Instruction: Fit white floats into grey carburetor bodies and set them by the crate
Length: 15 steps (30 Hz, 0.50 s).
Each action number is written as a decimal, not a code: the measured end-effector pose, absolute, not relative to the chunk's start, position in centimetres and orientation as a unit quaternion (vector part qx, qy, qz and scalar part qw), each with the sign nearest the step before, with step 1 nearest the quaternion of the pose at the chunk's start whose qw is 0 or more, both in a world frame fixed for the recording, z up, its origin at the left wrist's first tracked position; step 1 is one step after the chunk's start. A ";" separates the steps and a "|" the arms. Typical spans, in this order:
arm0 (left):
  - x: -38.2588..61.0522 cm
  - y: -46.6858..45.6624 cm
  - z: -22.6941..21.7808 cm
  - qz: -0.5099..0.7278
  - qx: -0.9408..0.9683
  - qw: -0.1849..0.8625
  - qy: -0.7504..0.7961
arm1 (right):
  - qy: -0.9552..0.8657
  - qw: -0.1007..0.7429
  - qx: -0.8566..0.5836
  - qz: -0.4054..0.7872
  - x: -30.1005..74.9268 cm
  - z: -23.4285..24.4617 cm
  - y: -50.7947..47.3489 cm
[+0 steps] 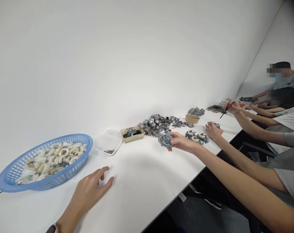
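My left hand [91, 187] is over the white table [127, 191], its fingers apart and nothing in them. It is nearest to the blue plastic basket [62, 176], which holds many white and yellowed ring-shaped floats [51, 157]. My right hand [183, 142] grips a grey metal carburetor [165, 139], raised above the table with its round open side toward me. Behind it lies a heap of similar grey carburetors [156, 123] against the wall. The fingertips of my right hand are partly hidden by the part.
A cream tray [133, 138] holds dark small parts; a white tray [113, 149] beside it has thin metal pieces. Further right are a brown bowl [192, 119] and carburetors with white floats [197, 137]. A co-worker's hand [234, 106] holds a red-handled screwdriver [225, 110]. Other people sit beyond.
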<state>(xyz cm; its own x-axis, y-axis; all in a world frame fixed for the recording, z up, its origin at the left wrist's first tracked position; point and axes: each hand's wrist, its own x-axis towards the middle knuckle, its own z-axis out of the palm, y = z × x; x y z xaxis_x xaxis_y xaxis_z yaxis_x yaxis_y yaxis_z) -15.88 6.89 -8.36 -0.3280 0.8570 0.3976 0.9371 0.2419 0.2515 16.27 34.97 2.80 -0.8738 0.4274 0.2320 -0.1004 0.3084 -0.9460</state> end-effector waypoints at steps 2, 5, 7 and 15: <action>-15.8 6.9 -8.4 -0.229 -0.574 0.097 -0.780 | -0.701 0.220 -0.023 0.678 15.2 3.2 32.4; -15.9 6.7 -8.4 -0.234 -0.579 0.102 -0.774 | -0.639 0.226 0.035 0.734 13.8 4.0 28.6; -15.9 6.6 -8.2 -0.239 -0.582 0.105 -0.770 | -0.617 0.225 0.037 0.753 13.1 4.5 26.5; -15.5 6.6 -7.8 -0.252 -0.594 0.135 -0.752 | -0.670 0.345 -0.023 0.657 10.1 3.4 22.3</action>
<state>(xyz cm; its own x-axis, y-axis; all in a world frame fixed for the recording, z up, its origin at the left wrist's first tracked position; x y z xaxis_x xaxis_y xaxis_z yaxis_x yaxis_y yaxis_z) -15.50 6.63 -7.78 -0.2584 0.8254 0.5019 0.9611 0.1675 0.2195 10.08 22.26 3.39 -0.7605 0.4848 0.4319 -0.4227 0.1351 -0.8961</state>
